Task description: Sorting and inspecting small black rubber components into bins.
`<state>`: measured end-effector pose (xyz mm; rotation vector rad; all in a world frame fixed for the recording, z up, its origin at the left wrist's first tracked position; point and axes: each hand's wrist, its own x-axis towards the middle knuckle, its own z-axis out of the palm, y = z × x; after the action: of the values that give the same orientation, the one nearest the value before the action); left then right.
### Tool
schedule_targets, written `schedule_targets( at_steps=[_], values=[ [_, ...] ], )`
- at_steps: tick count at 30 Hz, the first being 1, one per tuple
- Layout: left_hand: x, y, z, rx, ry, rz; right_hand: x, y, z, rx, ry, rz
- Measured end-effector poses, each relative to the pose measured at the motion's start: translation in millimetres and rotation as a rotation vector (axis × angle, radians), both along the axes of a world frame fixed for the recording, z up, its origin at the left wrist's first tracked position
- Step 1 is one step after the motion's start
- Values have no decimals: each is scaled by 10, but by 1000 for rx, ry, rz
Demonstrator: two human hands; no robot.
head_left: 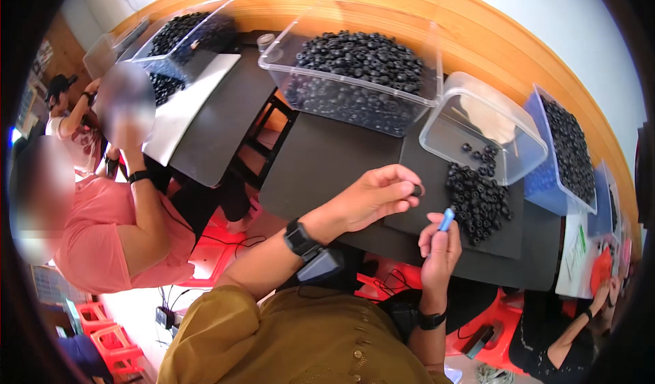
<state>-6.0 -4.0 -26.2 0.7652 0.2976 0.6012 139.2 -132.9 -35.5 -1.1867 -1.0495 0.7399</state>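
My left hand (374,200) is closed in a pinch on a small black round part (417,190), held above the dark table. Just right of it and a little nearer to me, my right hand (439,251) grips a short light-blue tool (447,220), pen-like, its tip pointing up and away. I cannot make out what kind of tool it is. Close by the right hand lies a loose pile of black round parts (477,200), some showing a hole in the middle. The pile spreads from the mouth of a clear plastic bin (532,153) tipped on its side.
A large clear bin (273,66) full of black parts stands at the back of the table (307,159). A bluish bin (546,172) of them is at the right. Co-workers sit at left (129,227) and right (559,336). Red stools (116,346) stand on the floor.
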Motion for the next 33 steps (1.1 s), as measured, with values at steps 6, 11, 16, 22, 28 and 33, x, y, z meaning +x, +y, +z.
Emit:
schedule_targets(
  at_steps=[6, 11, 16, 22, 28, 33],
  values=[
    [-94, -115, -19, -186, -160, -70, 9, -19, -27, -10, -219, 18],
    [-56, -158, -68, -169, -201, -80, -17, -3, -3, 25, -290, -32],
    [-83, -174, -46, -163, -187, -113, -47, -5, 123, -20, -345, -22],
    [-92, -167, -67, -131, -160, -83, -53, 9, 120, 5, -391, 5],
    [-105, -183, -31, -117, -134, -55, -59, 18, 124, 10, -412, 7],
    [-130, -194, -35, -89, -99, -38, -67, 21, 128, 5, -433, 6]
  ],
)
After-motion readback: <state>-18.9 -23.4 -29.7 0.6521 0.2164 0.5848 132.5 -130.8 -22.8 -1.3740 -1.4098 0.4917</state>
